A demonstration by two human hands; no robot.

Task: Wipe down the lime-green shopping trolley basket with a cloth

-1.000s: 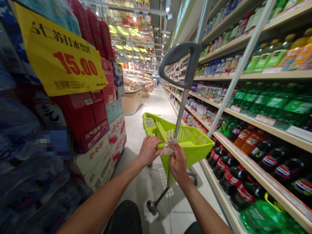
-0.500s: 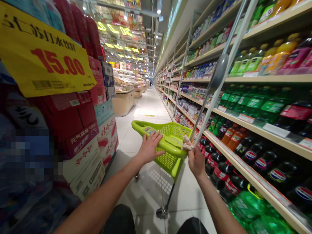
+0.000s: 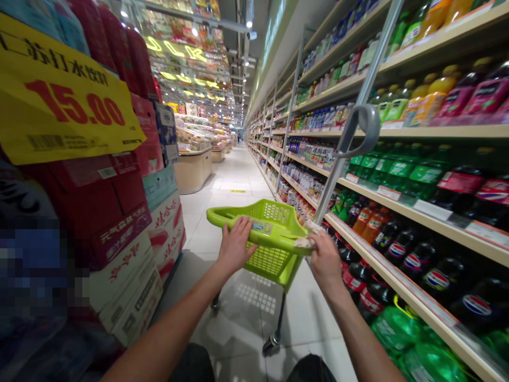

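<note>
A green shopping cart [image 3: 274,258] stands on wheels in front of me, its basket tilted a little in view. On the left part of its handle rim lies my left hand [image 3: 235,246], fingers resting over the edge and thumb apart. My right hand [image 3: 325,261] is closed on a pale crumpled cloth [image 3: 307,236] at the right end of the rim. Just beyond the right hand rises a grey pole-like piece with a loop-shaped end [image 3: 360,130], beside the shelf upright.
Drink shelves [image 3: 421,209] line the right side. Stacked cartons [image 3: 123,281] with a yellow price sign [image 3: 71,101] stand close on the left. A tiled aisle [image 3: 234,180] runs ahead past a wooden display counter [image 3: 194,171].
My right hand and the cloth have shifted slightly right along the rim. The grey loop has turned to show its opening. The cart sits slightly further left in view.
</note>
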